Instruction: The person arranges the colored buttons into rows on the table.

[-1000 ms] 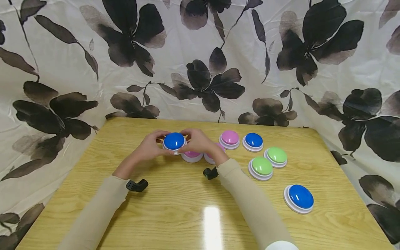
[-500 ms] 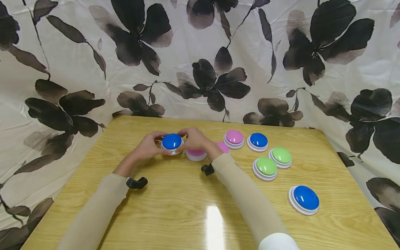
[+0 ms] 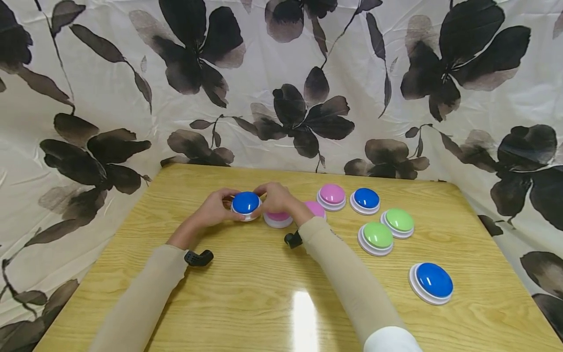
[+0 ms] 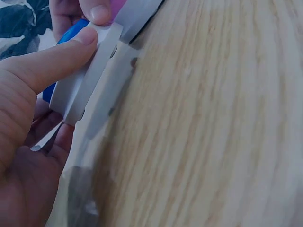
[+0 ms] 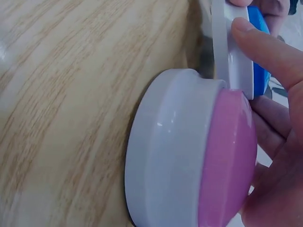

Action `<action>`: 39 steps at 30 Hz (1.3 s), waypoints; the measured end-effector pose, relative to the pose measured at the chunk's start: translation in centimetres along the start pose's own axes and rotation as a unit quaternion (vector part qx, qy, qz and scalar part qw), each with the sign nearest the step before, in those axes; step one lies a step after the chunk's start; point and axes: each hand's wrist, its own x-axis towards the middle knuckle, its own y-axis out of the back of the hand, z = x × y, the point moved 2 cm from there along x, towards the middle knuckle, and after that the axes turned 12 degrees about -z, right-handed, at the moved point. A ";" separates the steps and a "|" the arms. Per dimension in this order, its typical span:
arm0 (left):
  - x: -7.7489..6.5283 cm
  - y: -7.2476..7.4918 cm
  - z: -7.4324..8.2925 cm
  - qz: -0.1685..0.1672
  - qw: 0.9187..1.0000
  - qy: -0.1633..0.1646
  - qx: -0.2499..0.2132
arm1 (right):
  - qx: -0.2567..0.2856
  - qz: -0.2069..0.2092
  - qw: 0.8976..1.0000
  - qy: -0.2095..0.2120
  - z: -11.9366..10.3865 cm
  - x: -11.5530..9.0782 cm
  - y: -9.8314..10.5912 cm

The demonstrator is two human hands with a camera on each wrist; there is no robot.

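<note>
Both hands hold a push button with a blue dome [image 3: 245, 202] and a white base, at the far left-middle of the table. My left hand [image 3: 212, 209] grips its left side, thumb on the near edge of the white base [image 4: 90, 71]. From the right, my right hand [image 3: 276, 199] pinches the same button, its thumb also on the base in the right wrist view. The base hangs close over the wood in the left wrist view. Just right of it a pink button [image 5: 227, 161] rests on the table, partly under my right hand in the head view.
Another pink button [image 3: 315, 209] is partly behind the right wrist. Farther right lie a pink button [image 3: 332, 195], a blue button [image 3: 366, 199] and two green buttons [image 3: 378, 235]. One more blue button [image 3: 434, 280] is near right. Floral cloth [image 3: 246, 58] hangs behind the wooden table [image 3: 246, 303].
The blue button, held in both hands, has moved slightly left of the pink one and lower toward the table. The head view has shifted a little; the other buttons stay put.
</note>
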 end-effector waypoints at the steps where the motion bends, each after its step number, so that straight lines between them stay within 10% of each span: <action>1: 0.0 0.0 0.0 0.000 1.000 0.000 0.001 | 0.000 0.000 1.000 -0.001 0.0 0.0 0.0; 39: -0.1 -0.6 -0.7 -0.034 0.999 0.029 0.011 | 0.034 0.000 0.999 0.027 0.7 -0.7 0.5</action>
